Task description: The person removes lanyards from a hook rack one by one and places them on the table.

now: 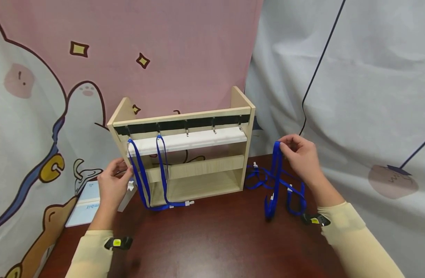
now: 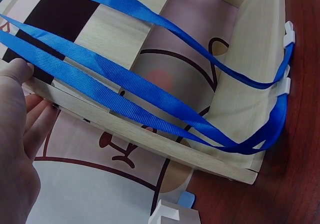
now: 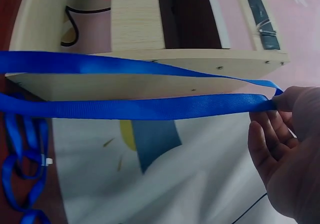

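A blue lanyard [image 1: 276,166] hangs from my right hand [image 1: 301,154], its top loop pinched between thumb and fingertips. In the right wrist view its two straps [image 3: 150,108] run out from the fingers, and in the head view its lower end reaches down near the table. My left hand [image 1: 113,181] grips the left side panel [image 2: 145,129] of a wooden rack [image 1: 191,166], thumb at the front edge and fingers on the outer side. Two more blue lanyards [image 1: 162,166] hang from the two leftmost hooks of the rack, their clip ends lying at its base.
Three metal hooks [image 1: 214,125] to the right bear no lanyard. More blue lanyards [image 1: 295,197] lie loosely on the dark table [image 1: 205,239], right of the rack. Left stand a light blue box [image 1: 89,204] and a small white object [image 1: 127,197]. Printed curtains hang close behind.
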Tool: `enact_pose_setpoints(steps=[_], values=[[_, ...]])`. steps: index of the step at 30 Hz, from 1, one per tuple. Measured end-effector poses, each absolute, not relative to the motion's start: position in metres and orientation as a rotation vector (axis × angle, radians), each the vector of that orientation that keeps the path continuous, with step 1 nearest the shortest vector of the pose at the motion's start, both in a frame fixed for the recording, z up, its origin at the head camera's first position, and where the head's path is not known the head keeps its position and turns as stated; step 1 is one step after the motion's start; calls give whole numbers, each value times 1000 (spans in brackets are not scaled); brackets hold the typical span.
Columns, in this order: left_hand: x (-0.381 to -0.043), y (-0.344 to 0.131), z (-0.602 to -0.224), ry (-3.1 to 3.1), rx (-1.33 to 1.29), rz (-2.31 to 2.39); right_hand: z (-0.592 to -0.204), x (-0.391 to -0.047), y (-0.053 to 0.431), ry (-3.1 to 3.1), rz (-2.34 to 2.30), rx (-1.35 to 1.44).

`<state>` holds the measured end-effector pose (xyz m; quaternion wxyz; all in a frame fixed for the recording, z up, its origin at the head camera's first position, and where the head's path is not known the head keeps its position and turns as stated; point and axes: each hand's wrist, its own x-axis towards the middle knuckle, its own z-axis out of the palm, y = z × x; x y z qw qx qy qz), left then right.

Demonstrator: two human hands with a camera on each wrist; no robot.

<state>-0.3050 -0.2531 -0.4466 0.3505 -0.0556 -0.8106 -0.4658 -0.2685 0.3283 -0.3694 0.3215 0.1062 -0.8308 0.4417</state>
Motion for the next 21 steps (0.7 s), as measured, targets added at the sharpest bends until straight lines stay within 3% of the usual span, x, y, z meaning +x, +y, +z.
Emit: enact_pose_setpoints(steps=[21], values=[[-305,-253,-447,-2107,-137,-1194,-439,-270,356,-2425,1183,267]])
